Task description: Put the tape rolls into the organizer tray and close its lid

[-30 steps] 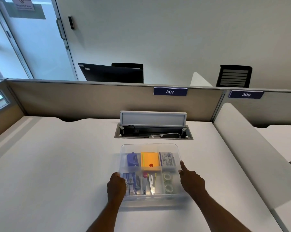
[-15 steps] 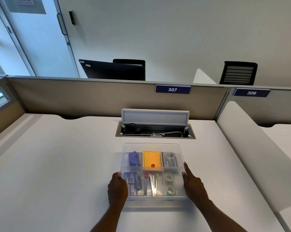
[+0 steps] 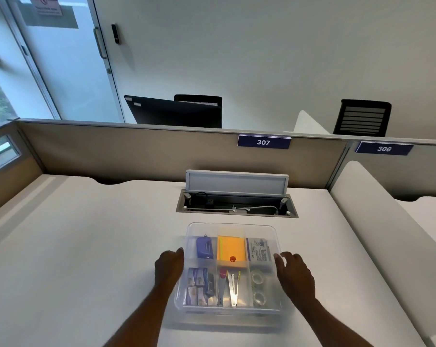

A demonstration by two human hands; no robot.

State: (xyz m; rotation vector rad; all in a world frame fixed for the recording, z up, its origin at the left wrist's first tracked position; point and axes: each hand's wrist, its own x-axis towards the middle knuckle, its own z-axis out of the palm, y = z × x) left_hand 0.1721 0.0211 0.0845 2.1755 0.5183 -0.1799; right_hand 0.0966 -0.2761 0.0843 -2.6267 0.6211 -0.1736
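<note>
The clear organizer tray (image 3: 230,269) sits on the white surface (image 3: 86,246) with its lid on, and two tape rolls (image 3: 259,286) lie in its near right compartment. The left hand (image 3: 169,266) rests against the tray's left edge, fingers loose. The right hand (image 3: 293,272) hangs spread just beside the right edge, grasping nothing. Bare surface lies all around.

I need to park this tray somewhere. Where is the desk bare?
Bare desk lies wide to the left of the tray, and a narrower strip to its right before the white divider. Crowded: behind, the open cable hatch.
</note>
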